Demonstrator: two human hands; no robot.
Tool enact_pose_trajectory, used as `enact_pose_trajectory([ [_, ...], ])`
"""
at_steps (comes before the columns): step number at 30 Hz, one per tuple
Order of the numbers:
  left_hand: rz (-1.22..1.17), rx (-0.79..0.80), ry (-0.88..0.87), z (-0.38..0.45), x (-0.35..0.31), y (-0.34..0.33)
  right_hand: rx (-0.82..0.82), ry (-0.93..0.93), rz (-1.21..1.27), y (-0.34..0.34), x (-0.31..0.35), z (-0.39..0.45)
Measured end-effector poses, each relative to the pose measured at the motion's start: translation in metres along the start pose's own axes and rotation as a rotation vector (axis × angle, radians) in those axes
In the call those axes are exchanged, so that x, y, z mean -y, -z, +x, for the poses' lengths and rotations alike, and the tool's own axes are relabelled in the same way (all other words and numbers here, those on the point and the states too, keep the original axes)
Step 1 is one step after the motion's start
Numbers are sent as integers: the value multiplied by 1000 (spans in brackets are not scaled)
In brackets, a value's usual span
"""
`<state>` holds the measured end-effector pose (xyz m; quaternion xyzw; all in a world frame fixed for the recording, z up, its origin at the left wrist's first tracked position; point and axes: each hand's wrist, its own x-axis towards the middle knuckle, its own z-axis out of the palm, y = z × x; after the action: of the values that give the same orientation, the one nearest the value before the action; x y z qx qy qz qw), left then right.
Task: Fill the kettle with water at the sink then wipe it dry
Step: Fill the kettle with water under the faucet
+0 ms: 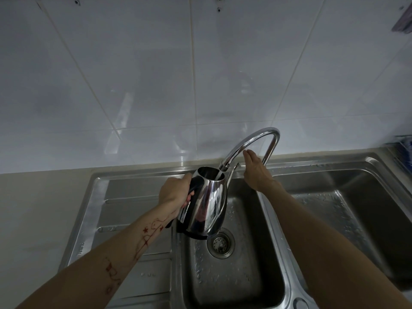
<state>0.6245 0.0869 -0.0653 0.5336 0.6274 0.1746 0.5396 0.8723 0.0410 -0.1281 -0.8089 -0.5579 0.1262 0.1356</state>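
A shiny steel kettle with a black handle and base hangs over the middle sink basin. My left hand grips its handle. The kettle's open mouth sits right under the outlet of the curved chrome faucet, and a thin stream of water runs into it. My right hand rests at the faucet's lever behind the spout, fingers extended; the lever itself is mostly hidden by the hand.
A drain strainer lies below the kettle. A ribbed steel drainboard is to the left, a second wet basin to the right. White tiled wall rises behind; a rack shows at the right edge.
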Motion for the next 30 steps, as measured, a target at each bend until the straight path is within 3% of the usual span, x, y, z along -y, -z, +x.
enact_pose_trajectory([
  [16,1,-1,-17,6,-12,-24,-115,-51,32,-11,-7,-26],
  [30,11,-6,-14,11,-8,-18,-59,-58,26,-12,-8,-38],
])
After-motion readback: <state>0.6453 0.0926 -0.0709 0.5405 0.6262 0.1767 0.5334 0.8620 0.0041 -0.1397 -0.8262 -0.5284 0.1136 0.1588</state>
